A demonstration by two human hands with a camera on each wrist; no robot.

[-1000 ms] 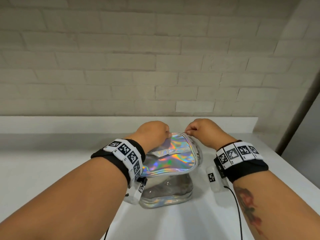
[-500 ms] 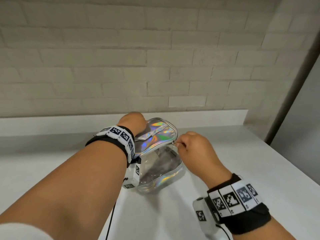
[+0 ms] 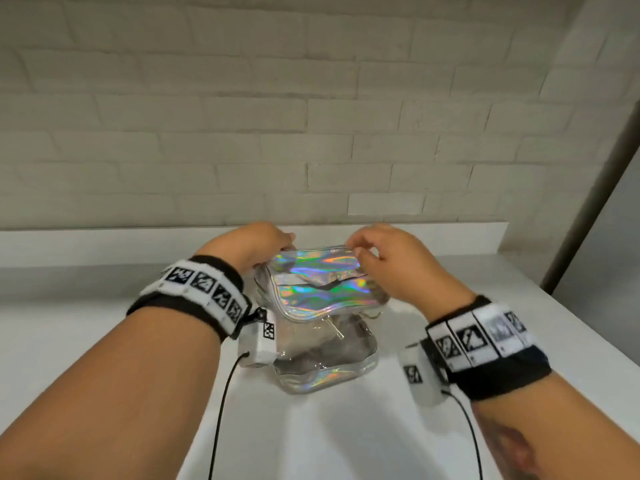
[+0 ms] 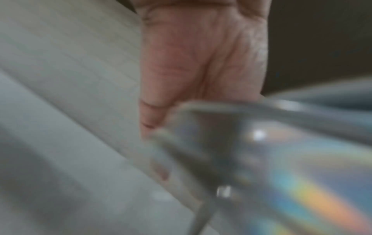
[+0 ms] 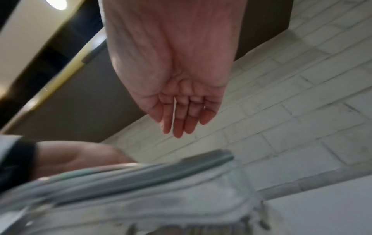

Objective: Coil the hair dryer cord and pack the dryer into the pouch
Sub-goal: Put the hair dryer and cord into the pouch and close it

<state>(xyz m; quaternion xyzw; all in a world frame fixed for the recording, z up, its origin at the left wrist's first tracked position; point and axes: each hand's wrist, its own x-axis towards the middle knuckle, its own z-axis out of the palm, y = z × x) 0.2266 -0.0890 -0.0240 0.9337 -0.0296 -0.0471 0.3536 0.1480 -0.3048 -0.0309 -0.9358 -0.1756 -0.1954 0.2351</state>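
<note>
The pouch stands upright on the worktop, its clear sides showing a dark, blurred shape inside. Its iridescent top flap is bent, with a zip pull dangling beneath.

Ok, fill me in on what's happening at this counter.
A person is closing up a holographic pouch standing on the white counter. The left hand holds its far left corner; the right hand pinches something small at the top edge, probably the zipper pull. Dark contents show through the clear side.
</note>
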